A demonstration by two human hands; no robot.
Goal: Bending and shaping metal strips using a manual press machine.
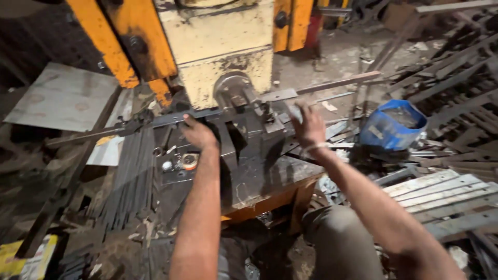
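With the left hand point(196, 130) gripping the flat metal strip point(171, 118) and the right hand point(309, 124) closed on its far part, both lay across the press point(228, 78) bed's front edge, where fingers risked crushing.

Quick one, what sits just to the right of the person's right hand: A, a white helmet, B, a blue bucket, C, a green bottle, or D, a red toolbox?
B: a blue bucket sits among the metal strips, right of the right hand, which rests on the flat bar at the press.
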